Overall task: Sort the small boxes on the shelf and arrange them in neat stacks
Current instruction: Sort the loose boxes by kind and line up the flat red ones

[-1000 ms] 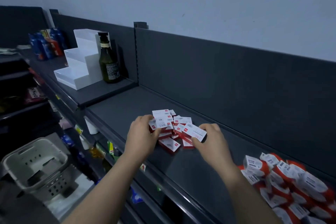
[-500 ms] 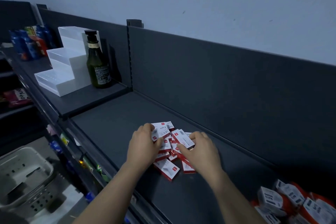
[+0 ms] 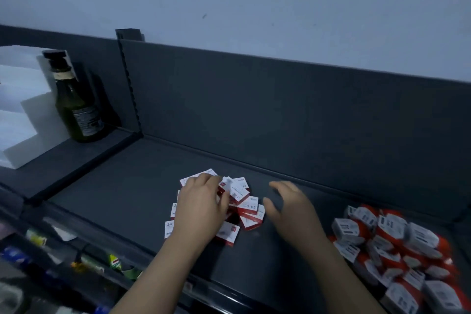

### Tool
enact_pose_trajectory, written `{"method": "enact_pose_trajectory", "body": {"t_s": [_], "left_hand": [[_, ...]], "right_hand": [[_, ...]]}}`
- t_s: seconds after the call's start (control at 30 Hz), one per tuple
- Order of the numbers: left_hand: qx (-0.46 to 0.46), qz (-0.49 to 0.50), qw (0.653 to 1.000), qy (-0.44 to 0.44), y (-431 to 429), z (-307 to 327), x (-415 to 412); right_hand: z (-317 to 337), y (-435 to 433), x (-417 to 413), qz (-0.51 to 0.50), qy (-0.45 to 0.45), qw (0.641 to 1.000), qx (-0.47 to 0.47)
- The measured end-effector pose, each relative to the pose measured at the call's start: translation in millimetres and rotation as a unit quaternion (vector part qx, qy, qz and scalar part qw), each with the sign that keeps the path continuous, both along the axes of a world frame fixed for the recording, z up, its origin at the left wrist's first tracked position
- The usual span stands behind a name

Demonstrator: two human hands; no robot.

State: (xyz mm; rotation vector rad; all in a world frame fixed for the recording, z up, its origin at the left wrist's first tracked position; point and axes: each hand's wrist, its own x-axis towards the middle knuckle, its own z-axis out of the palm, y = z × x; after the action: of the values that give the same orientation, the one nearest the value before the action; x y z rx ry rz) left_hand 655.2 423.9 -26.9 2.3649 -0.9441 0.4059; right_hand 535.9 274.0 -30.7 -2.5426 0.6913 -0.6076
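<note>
Red and white small boxes (image 3: 244,208) lie in a messy heap near the front edge of the shelf (image 3: 127,181), not stacked yet. The left hand (image 3: 201,209) rests on them; its grip cannot be told. The right hand (image 3: 290,209) hovers beside, fingers spread, holding nothing. Next, the boxes likely need squaring up. Other packets (image 3: 397,245) crowd the shelf's right end.

A shop: dark metal shelving (image 3: 142,186) with a slotted upright (image 3: 130,84). Right of the right hand (image 3: 293,211) lies a heap of identical red-white packets (image 3: 397,245); far left of the left hand (image 3: 201,209) stand a bottle (image 3: 76,107) and a white stepped display (image 3: 17,115).
</note>
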Motion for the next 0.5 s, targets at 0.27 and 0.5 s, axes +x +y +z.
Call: {"method": "enact_pose_trajectory", "body": {"t_s": [0.27,0.5], "left_hand": [[0.032,-0.149,0.988,-0.039,-24.3,8.8,-47.8],[0.023,-0.263,0.964,-0.021,-59.0,9.9,-115.7]], "right_hand": [[9.2,11.9,-86.3,-0.120,0.036,0.991,-0.043],[18.3,13.2,-173.8,-0.210,0.019,0.976,-0.061]]}}
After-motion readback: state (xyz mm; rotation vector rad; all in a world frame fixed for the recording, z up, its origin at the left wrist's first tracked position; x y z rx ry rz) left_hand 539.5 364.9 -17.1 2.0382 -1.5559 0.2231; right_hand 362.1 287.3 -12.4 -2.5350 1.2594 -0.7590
